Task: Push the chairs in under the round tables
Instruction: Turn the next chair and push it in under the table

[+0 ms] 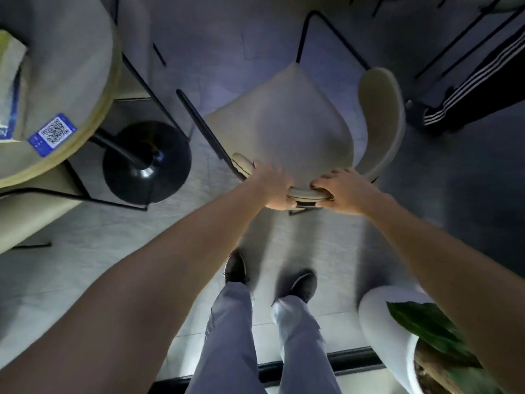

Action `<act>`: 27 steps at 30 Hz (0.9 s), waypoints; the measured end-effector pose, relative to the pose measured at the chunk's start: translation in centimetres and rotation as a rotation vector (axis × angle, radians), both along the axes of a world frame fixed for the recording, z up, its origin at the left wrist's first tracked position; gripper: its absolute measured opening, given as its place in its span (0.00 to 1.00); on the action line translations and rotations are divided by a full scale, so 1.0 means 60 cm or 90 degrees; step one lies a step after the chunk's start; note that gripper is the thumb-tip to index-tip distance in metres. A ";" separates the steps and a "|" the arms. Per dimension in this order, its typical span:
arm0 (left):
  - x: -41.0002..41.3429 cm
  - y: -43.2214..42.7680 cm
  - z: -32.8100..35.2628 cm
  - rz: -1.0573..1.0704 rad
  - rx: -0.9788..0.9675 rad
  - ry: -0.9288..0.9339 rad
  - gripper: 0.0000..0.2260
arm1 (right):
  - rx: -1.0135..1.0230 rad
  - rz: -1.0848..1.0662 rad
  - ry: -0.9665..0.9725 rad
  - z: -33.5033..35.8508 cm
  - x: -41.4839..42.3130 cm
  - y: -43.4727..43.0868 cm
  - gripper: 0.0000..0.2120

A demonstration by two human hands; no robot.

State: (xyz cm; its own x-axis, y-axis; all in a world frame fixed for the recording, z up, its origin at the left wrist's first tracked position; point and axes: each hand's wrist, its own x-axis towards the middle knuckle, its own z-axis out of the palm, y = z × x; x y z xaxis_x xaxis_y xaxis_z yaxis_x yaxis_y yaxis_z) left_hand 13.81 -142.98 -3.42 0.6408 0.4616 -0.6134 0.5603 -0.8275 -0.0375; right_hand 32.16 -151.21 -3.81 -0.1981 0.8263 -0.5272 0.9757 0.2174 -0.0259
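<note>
Seen from above, I stand behind a cream chair (284,129) at the centre of the frame, both hands on the curved top of its backrest because that rail gives me a level, two-point hold for steering it. My left hand (272,189) lies over the rail just left of centre, its fingers blurred, so I cannot tell how tightly they close; my right hand (345,191) sits beside it, fingers (319,185) curled over the rail's edge and clamped on it. The chair's seat points toward the top of the frame, its black legs (306,32) splayed on the pale tiled floor (71,251). The round worktop (93,81) it belongs under fills the upper left, a blue QR sticker (52,134) near its rim and its black pedestal base (146,162) showing below; the chair stands just beside that base, not yet tucked in. My feet (235,267) are set apart behind the chair, I judge for a braced push. A second person's striped trouser leg (477,83) crosses the upper right, and a white planter (386,331) sits lower right, so I reckon the swing toward the worktop has to stay tight.
</note>
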 end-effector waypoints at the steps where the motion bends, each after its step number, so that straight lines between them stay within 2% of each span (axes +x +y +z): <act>1: 0.012 -0.001 0.009 0.009 -0.031 0.012 0.29 | -0.032 0.001 0.013 0.008 0.010 0.011 0.29; 6: 0.080 -0.044 0.044 0.124 -0.090 -0.116 0.28 | -0.128 0.068 -0.008 0.043 0.068 0.064 0.49; 9: 0.115 -0.056 0.054 0.167 -0.086 -0.154 0.30 | -0.135 0.101 -0.025 0.065 0.102 0.087 0.53; 16: 0.150 -0.018 0.057 0.171 -0.113 -0.089 0.32 | -0.137 0.162 0.057 0.073 0.118 0.123 0.39; 22: 0.148 -0.028 0.033 0.240 -0.162 0.009 0.33 | -0.234 0.229 0.010 0.037 0.143 0.122 0.45; 27: 0.168 -0.059 -0.003 0.298 -0.161 0.071 0.33 | -0.211 0.331 -0.047 0.002 0.189 0.105 0.28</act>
